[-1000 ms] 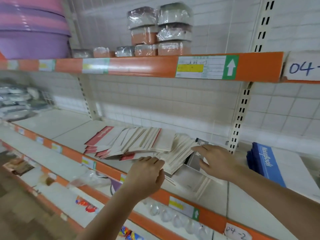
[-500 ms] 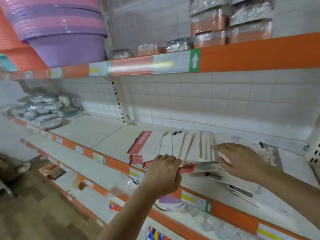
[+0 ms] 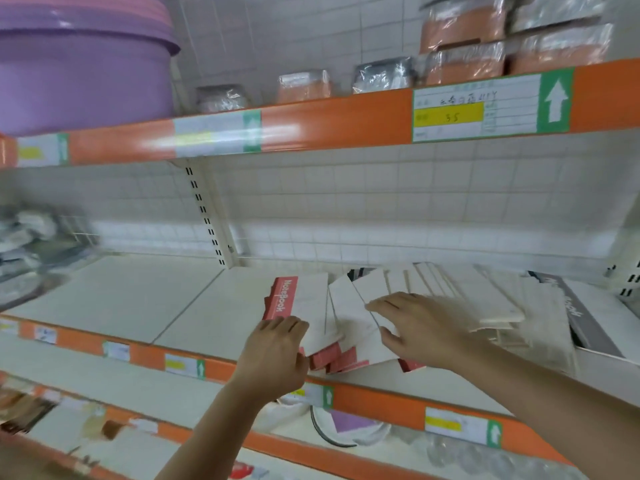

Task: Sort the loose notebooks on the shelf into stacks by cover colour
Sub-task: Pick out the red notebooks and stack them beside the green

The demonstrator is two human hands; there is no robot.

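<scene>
We are standing at a white shelf point(image 3: 138, 299) edged in orange, and our left hand point(image 3: 277, 355) is reaching to the near left corner of a fanned heap of red-spined notebooks point(image 3: 301, 306); its fingers are lying pressed together and curled over the edge of the top cover, though we cannot tell whether the thumb is gripping beneath; the top book is showing a red strip lettered "NoteBook", and more red spines are poking out below it near the shelf's front lip. Our right hand point(image 3: 422, 327) is resting flat on the white covers just right of that, fingers spread and nearly straight, thumb splayed toward us; it is pressing down rather than pinching anything, though motion blur is softening its outline. Further right a slumped row of pale notebooks point(image 3: 485, 299) is leaning against one another, and beyond them a grey-spined notebook point(image 3: 575, 313) is lying at the far right of the shelf. Above, the upper shelf point(image 3: 329, 119) is carrying a purple basin point(image 3: 83, 71) at the left and wrapped orange packages point(image 3: 464, 39) at the right; a price label with a green arrow point(image 3: 491, 109) is sitting on its orange edge.
</scene>
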